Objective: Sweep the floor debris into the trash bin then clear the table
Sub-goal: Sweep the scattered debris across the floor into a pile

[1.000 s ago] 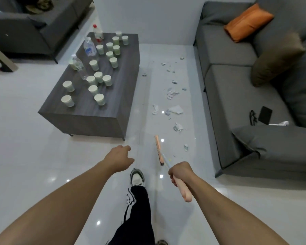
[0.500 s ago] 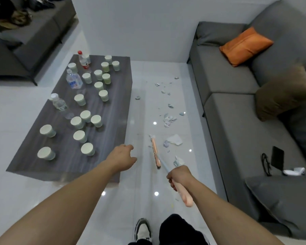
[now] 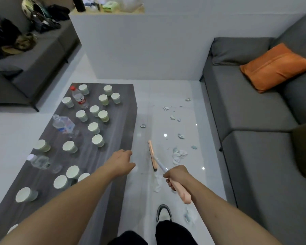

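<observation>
Walked forward since a second ago, so the dark table (image 3: 113, 131) now runs along the left and some scraps that were ahead of the broom (image 3: 153, 155) now sit beside or behind it. Right hand (image 3: 177, 175) is clenched around the peach broom handle, head resting on the white floor (image 3: 166, 96) between table and grey sofa (image 3: 254, 121). Left hand (image 3: 121, 162) hangs loose over the table's edge, fingers relaxed, gripping nothing. Paper debris (image 3: 178, 154) is scattered just right of the broom head, more near the shoe (image 3: 163, 212). Paper cups (image 3: 97, 139) and water bottles (image 3: 64, 123) cover the table.
</observation>
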Tool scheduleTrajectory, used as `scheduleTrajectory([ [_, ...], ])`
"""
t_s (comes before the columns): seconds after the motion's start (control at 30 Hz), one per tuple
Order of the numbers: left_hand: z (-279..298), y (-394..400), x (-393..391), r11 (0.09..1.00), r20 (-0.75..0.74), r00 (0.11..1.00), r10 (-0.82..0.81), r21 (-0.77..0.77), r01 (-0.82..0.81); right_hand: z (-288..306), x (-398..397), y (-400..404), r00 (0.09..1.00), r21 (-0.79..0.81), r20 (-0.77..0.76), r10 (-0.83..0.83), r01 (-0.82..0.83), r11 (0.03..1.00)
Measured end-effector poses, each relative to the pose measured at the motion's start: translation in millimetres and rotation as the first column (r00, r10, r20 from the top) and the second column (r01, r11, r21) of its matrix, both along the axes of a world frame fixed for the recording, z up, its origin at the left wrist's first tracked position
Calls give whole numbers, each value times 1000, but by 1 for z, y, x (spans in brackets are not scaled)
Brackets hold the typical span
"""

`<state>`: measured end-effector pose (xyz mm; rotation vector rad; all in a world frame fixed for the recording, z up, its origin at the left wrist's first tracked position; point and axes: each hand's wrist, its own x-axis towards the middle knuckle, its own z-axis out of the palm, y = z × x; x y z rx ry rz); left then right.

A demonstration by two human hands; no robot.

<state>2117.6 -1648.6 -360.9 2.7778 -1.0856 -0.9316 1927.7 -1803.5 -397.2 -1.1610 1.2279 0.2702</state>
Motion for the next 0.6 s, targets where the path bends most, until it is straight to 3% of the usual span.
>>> scheduleTrajectory([
  [0.23, -1, -108, 99, 1000, -31, 1000, 2, 0, -2, 2, 120, -103, 1000, 10, 14, 5, -5, 1000],
  [0.6, -76, -250, 320, 999, -152, 988, 3, 45, 3, -70, 352, -223, 997, 104, -69, -44, 51, 993],
])
